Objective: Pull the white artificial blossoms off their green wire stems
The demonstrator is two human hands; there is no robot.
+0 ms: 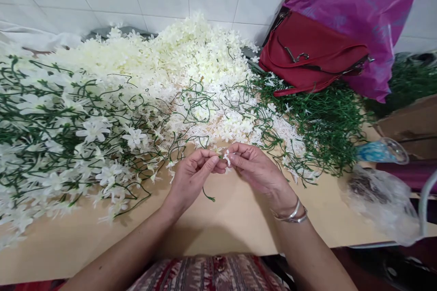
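My left hand [194, 175] and my right hand [257, 168] meet over the table's front part, both with fingers pinched. Between them is a small white artificial flower [226, 157]; my right fingertips grip its petals. My left thumb and fingers pinch the green stem [209, 194], whose lower end hangs curved below that hand. Just beyond my hands lies a loose heap of white petals [235, 127] and green stems. Finished-looking white flowers on stems [94, 129] are piled to the left.
Cream petals [201, 50] are heaped against the tiled wall. Green stems [327, 122] lie at right under a red handbag [310, 50] and a purple bag [362, 4]. A blue-patterned cup [380, 151] and a clear plastic bag [378, 200] sit at the table's right edge.
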